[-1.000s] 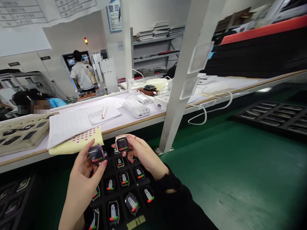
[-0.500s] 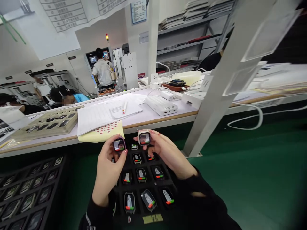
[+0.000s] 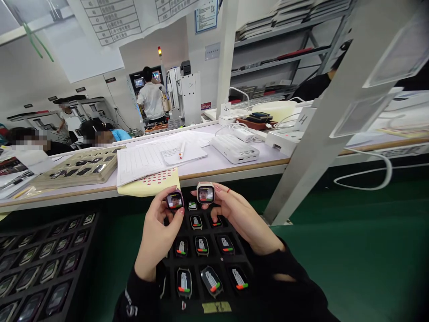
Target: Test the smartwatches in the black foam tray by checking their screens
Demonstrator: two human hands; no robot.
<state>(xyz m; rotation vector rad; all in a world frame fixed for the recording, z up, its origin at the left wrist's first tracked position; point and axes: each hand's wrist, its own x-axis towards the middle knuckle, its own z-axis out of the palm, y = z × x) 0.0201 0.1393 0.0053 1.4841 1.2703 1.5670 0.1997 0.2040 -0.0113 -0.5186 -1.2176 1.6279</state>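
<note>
My left hand point(image 3: 160, 228) grips a dark purple smartwatch case point(image 3: 174, 200) between thumb and fingers, its lit screen facing me. Beside it, my right hand point(image 3: 234, 210) pinches a light-coloured smartwatch case point(image 3: 205, 193), also with its screen lit. The two watches are held side by side, a small gap apart. Below both hands lies a black foam tray point(image 3: 194, 264) with several watch cases in its slots, among them a silver one point(image 3: 184, 282) and a tilted one point(image 3: 212, 281). Most of their screens show white text over red and green blocks. My hands hide some slots.
A second black tray point(image 3: 80, 257) of watches sits at the left. Ahead is a workbench with papers point(image 3: 144, 161), a pen point(image 3: 182, 150), a white power bank point(image 3: 234, 150) and a beige parts tray point(image 3: 80, 167). A white post point(image 3: 308, 147) rises at the right. Several people are beyond.
My view has shifted slightly, so the bench and tray appear a little further right. Both hands keep hold of their watches, with little change between them.
</note>
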